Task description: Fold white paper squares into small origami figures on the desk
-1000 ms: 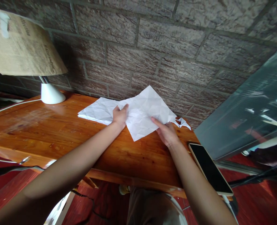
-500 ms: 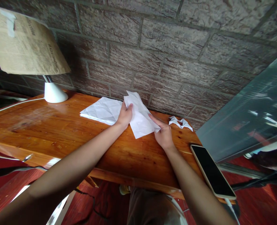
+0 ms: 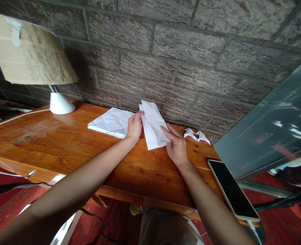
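A creased sheet of white paper (image 3: pixel 153 123), partly folded, is held tilted just above the wooden table. My left hand (image 3: pixel 134 127) pinches its left edge between thumb and fingers. On the lower right side, my right hand (image 3: pixel 176 144) grips the same paper, index finger stretched along its face and thumb near the edge. Behind and left of my left hand lies a stack of creased white paper (image 3: pixel 109 121). Two small folded paper pieces (image 3: pixel 196 135) rest on the table to the right of my right hand.
The wooden table (image 3: pixel 71 146) runs along a brick wall (image 3: pixel 140 54). A lamp (image 3: pixel 61 103) with a newsprint shade stands at the left. At the right edge lies a phone (image 3: pixel 232 189) with a cable plugged in. A translucent panel (image 3: pixel 265 115) borders the right end.
The paper has been brought into a narrower, flatter shape between my hands. My left thumb has shifted from the paper's face toward its left edge.
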`<action>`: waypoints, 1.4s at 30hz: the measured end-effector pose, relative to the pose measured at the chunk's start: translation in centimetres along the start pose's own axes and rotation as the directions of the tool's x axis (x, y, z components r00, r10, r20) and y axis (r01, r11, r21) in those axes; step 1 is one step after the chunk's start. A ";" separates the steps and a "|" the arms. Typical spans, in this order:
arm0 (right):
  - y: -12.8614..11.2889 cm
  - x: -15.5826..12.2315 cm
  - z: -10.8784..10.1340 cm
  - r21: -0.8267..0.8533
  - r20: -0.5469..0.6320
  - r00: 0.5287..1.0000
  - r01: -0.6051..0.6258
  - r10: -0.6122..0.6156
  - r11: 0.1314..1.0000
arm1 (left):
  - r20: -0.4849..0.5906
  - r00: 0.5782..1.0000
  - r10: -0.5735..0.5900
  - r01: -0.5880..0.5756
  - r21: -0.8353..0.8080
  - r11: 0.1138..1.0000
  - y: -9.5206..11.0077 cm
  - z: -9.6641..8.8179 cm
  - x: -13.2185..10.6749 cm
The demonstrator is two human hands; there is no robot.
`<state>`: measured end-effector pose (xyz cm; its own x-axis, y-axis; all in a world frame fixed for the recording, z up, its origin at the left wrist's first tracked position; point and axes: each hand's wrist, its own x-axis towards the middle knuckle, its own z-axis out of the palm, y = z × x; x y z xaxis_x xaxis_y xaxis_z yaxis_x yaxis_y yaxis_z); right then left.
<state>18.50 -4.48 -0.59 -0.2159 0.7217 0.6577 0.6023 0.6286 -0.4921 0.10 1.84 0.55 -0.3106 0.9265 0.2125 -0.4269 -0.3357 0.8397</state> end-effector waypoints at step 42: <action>-0.9 1.8 -3.2 0.578 0.015 0.944 -0.277 0.330 0.767 | 0.547 0.831 -0.102 0.021 0.152 0.988 1.7 1.4 -4.5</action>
<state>20.03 -4.71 2.83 -0.0166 0.8929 0.4500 0.0777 0.4499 -0.8897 1.96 -2.63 1.76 0.2501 0.8971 0.3642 -0.2992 -0.2861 0.9103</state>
